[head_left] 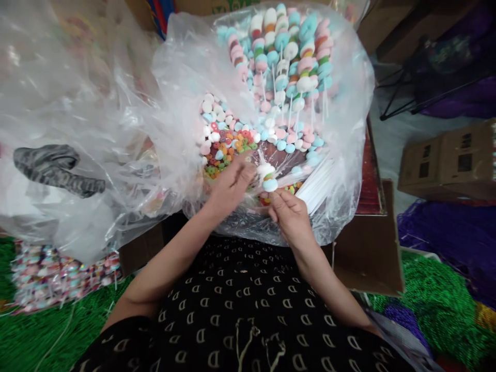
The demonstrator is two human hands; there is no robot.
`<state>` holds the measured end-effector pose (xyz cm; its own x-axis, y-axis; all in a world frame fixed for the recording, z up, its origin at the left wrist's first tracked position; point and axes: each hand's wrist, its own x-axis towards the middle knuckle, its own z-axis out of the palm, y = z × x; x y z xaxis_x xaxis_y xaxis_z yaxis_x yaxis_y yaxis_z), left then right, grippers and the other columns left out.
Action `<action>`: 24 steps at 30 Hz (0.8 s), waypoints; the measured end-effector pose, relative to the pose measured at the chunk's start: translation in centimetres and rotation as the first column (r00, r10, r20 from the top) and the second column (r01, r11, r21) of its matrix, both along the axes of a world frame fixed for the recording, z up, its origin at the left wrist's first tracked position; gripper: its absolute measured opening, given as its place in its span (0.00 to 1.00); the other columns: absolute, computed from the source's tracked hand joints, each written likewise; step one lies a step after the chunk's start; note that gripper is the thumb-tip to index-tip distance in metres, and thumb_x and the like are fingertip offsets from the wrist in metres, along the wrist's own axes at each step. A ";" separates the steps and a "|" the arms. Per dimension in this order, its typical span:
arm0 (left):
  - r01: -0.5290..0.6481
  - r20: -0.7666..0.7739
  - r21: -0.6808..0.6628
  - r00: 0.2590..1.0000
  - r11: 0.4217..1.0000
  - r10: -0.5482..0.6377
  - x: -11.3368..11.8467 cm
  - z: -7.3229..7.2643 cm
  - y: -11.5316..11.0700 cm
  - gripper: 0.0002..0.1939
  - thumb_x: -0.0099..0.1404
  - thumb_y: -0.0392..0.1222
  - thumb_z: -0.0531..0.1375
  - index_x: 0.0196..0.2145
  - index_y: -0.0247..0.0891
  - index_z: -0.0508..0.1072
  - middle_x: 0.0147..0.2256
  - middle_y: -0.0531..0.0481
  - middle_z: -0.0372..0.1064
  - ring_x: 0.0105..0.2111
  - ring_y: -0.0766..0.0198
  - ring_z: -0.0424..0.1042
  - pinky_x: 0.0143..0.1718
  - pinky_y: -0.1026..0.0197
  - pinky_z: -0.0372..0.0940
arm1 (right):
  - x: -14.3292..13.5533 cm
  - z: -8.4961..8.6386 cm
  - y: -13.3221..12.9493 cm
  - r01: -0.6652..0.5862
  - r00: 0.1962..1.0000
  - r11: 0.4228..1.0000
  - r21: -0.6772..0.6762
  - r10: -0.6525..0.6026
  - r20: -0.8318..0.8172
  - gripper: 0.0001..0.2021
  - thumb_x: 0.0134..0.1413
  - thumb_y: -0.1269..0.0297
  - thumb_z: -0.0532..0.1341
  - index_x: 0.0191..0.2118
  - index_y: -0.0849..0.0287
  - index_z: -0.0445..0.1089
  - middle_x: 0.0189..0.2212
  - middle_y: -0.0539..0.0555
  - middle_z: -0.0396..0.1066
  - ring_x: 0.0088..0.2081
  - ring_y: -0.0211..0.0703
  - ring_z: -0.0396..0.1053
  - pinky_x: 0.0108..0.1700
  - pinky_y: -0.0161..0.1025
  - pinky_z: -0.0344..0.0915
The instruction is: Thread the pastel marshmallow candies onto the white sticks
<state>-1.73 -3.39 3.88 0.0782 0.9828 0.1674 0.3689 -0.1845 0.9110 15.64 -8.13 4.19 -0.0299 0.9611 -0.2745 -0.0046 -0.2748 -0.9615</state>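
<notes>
My right hand [290,211] pinches the lower end of a candy skewer [268,178]. White and pale blue marshmallow-like pieces sit on it, with green and orange rings between. Just left of the skewer, my left hand [232,183] has its fingers drawn together, slightly blurred; what they hold, if anything, is hidden. Beyond the hands lie loose gummy rings [228,150] in orange, red and green, and loose pastel sweets [287,140] in pink, white and blue. White sticks [315,181] lie in a bundle to the right of my right hand.
Finished-looking candy skewers [282,57] are heaped at the back on clear plastic [349,103]. More plastic sheeting [127,113] covers the left, with a grey patterned cloth band [58,168] on it. Cardboard boxes [445,160] stand right. Wrapped skewers [62,274] lie lower left over green tinsel [50,336].
</notes>
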 end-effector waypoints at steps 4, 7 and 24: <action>-0.129 -0.309 0.165 0.935 0.978 0.176 -4.3 -0.2 2.3 0.16 0.75 0.49 0.58 0.53 0.44 0.80 0.44 0.47 0.78 0.40 0.57 0.77 0.47 0.55 0.73 | 0.8 0.0 0.2 0.077 0.997 0.997 -0.005 -0.077 -0.007 0.24 0.56 0.37 0.68 0.35 0.57 0.76 0.20 0.45 0.63 0.19 0.34 0.50 0.23 0.37 0.48; -0.076 -0.464 0.213 0.870 0.974 0.169 -5.6 -1.1 4.2 0.12 0.73 0.43 0.58 0.46 0.45 0.82 0.40 0.47 0.77 0.43 0.53 0.75 0.48 0.52 0.71 | 0.7 -0.1 0.1 0.064 0.998 0.998 -0.009 -0.064 -0.025 0.23 0.56 0.38 0.68 0.35 0.57 0.77 0.20 0.45 0.63 0.18 0.33 0.50 0.23 0.37 0.47; 0.031 -0.533 0.102 0.845 0.994 0.029 -5.5 -1.2 3.7 0.06 0.67 0.40 0.61 0.37 0.42 0.79 0.38 0.44 0.80 0.44 0.48 0.76 0.52 0.45 0.70 | 1.0 -0.5 0.0 -0.005 1.000 1.000 -0.021 0.005 0.006 0.23 0.59 0.38 0.66 0.37 0.57 0.77 0.15 0.42 0.58 0.17 0.35 0.51 0.23 0.37 0.46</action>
<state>-7.23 0.35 2.71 0.1855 0.9623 0.1990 0.7920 -0.2662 0.5494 16.60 -8.18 3.68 -0.0333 0.9550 -0.2947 0.0030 -0.2948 -0.9556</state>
